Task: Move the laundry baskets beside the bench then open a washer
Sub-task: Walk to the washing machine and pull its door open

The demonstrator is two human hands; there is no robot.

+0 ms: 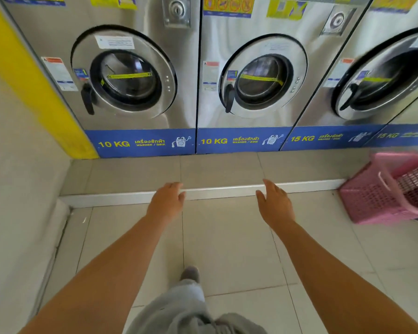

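A row of steel front-loading washers stands on a raised tiled step. The left 10 KG washer [121, 75] and the middle 10 KG washer [258, 75] have their round doors closed, each with a black handle on the left side. A 15 KG washer [381, 75] stands to the right, door closed too. A pink plastic laundry basket [377, 196] sits tilted on the floor at the right edge, against the step. My left hand [167, 201] and my right hand [274, 203] reach forward over the floor, fingers apart, holding nothing. No bench is in view.
A white-edged step [215, 191] runs across the floor in front of the washers. A yellow wall panel [34, 75] and a grey wall close off the left side. My grey-trousered leg and shoe [190, 273] are on the tiled floor below.
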